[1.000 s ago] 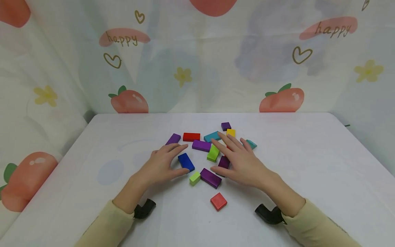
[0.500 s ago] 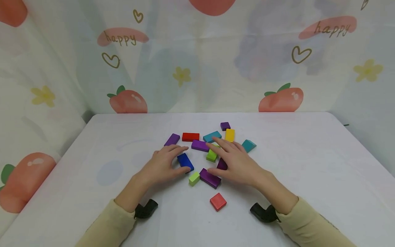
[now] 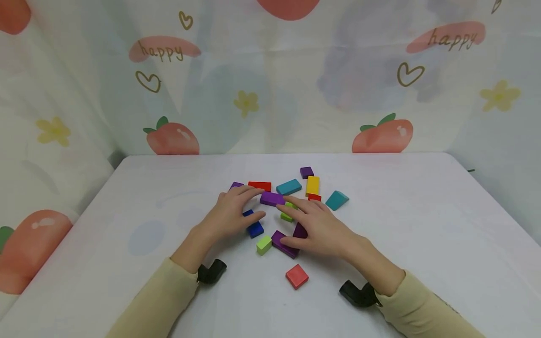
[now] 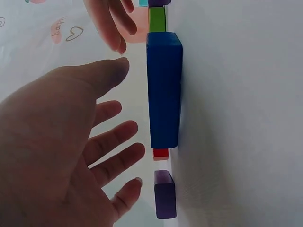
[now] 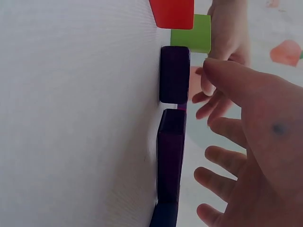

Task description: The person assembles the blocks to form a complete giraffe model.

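Note:
My left hand point(image 3: 230, 211) hovers over the left side of a loose group of coloured wooden blocks, fingers apart and holding nothing. Beneath it lies a blue block point(image 3: 255, 230); the left wrist view shows a gap between the hand and that blue block point(image 4: 164, 90). Over the group's right side my right hand point(image 3: 319, 227) is spread, also holding nothing. It partly covers a dark purple block point(image 3: 300, 231) and a green block point(image 3: 287, 218). Near its thumb lies a long purple block point(image 3: 284, 245). In the right wrist view the right hand point(image 5: 258, 156) stays apart from the blocks.
Farther back lie a red block point(image 3: 259, 185), a teal block point(image 3: 289, 187), a yellow block point(image 3: 313, 186) and a small purple block point(image 3: 306, 172). A teal wedge point(image 3: 337, 200) is at right. A light green block point(image 3: 264, 245) and a red square block point(image 3: 297, 276) lie nearer.
My left hand has moved forward and slightly right, now covering part of the blue block. The right hand has drawn back and left, uncovering the yellow block and teal wedge. The blocks appear unmoved.

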Action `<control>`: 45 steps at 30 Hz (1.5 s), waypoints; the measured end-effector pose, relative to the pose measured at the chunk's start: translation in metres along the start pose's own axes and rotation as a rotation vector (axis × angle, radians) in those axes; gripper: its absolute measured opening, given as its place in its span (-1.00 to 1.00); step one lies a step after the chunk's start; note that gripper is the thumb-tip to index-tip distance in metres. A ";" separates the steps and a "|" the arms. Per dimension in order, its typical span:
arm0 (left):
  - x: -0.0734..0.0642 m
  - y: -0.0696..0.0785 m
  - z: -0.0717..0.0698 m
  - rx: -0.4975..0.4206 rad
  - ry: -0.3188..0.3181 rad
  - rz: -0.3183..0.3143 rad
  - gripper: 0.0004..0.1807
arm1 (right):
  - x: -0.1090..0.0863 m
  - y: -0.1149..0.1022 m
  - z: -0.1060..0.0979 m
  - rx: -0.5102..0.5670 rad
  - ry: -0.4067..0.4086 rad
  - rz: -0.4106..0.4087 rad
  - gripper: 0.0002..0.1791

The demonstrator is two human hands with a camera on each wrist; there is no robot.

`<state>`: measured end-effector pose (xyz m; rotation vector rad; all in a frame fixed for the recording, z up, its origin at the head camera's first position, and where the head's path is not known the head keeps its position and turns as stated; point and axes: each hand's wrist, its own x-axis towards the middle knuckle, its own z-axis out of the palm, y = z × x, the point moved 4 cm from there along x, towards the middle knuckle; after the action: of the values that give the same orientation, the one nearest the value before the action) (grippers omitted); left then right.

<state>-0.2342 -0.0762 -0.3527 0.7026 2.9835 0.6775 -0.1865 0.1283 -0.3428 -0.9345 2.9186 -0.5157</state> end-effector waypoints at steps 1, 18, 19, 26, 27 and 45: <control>0.002 0.001 -0.001 0.008 0.005 0.007 -0.33 | 0.000 0.000 0.000 0.001 -0.001 0.001 -0.17; 0.042 -0.017 -0.008 0.032 -0.042 -0.025 -0.44 | 0.017 0.008 -0.012 0.041 0.019 -0.013 -0.27; 0.044 -0.018 -0.008 0.030 -0.051 -0.029 -0.45 | 0.020 0.009 -0.013 0.046 0.023 -0.017 -0.27; 0.051 -0.022 -0.004 0.015 -0.084 -0.054 -0.56 | 0.038 0.011 -0.015 0.056 0.009 -0.001 -0.32; 0.052 -0.023 -0.004 0.010 -0.084 -0.054 -0.58 | 0.041 0.011 -0.015 0.053 0.000 0.007 -0.33; 0.027 -0.015 -0.011 0.062 -0.091 0.108 -0.67 | 0.055 0.006 -0.004 0.007 -0.039 0.008 -0.54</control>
<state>-0.2659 -0.0811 -0.3466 0.8790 2.9126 0.5429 -0.2355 0.1025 -0.3371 -0.9207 2.8829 -0.5011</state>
